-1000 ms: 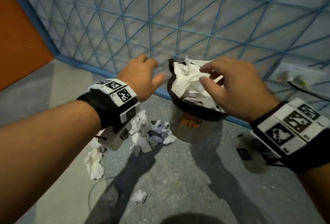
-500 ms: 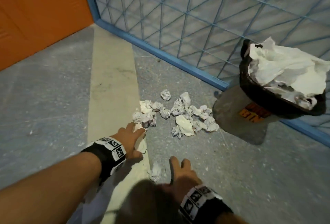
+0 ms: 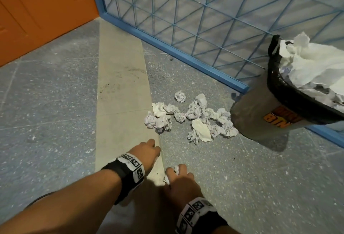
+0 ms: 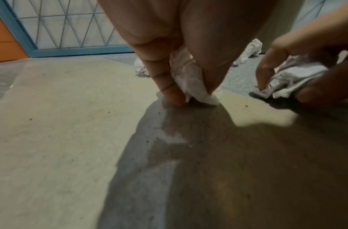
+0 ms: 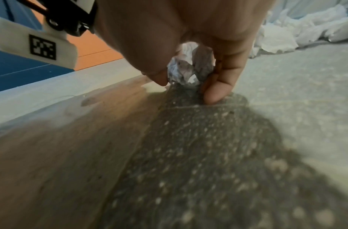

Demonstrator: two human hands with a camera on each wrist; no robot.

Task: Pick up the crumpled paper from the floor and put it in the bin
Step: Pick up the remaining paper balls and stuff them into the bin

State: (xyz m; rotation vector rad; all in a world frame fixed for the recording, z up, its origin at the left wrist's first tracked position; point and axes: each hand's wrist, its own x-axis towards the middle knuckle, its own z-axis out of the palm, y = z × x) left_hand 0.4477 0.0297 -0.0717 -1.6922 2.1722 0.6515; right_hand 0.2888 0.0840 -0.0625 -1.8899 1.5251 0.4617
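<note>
Each hand (image 4: 181,51) (image 5: 188,46) pinches paper wad (image 4: 190,80) (image 5: 183,72) — on floor (both).

lit brightly and evenly in the head view, with a hard shadow thrown on the floor (image 3: 242,187) to the near right of the bin (image 3: 260,118). bent straight lines at the edges, wide-angle. dimmer in both wrist views, broad dark shadow under each hand across the near floor. soft and blurred close up on the fingers (image 4: 169,80), grainy on the speckled floor in the right wrist view.
</note>
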